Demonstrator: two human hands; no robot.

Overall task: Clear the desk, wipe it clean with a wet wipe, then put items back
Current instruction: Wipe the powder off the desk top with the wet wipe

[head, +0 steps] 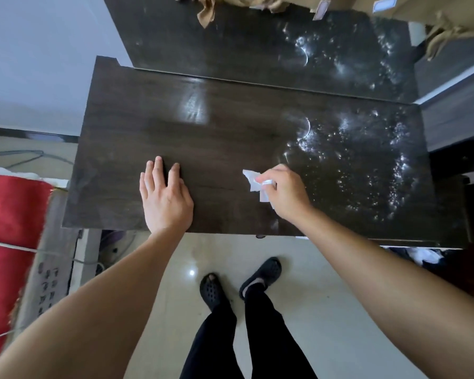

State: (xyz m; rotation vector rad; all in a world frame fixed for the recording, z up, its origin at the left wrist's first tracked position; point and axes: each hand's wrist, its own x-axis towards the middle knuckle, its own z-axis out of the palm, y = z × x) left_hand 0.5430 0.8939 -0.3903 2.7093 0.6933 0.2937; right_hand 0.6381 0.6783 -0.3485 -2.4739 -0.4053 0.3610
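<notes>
Head view: right hand (pixel 282 192) pinches a crumpled wet wipe (pixel 255 181) on the dark desk (pixel 230 138), near centre; left hand (pixel 164 195) rests flat, fingers straight. Wipe looks light, limp and damp, best bunched under the fingertips.

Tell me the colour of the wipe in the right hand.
White; the wet wipe shows clearly in the head view.
</notes>
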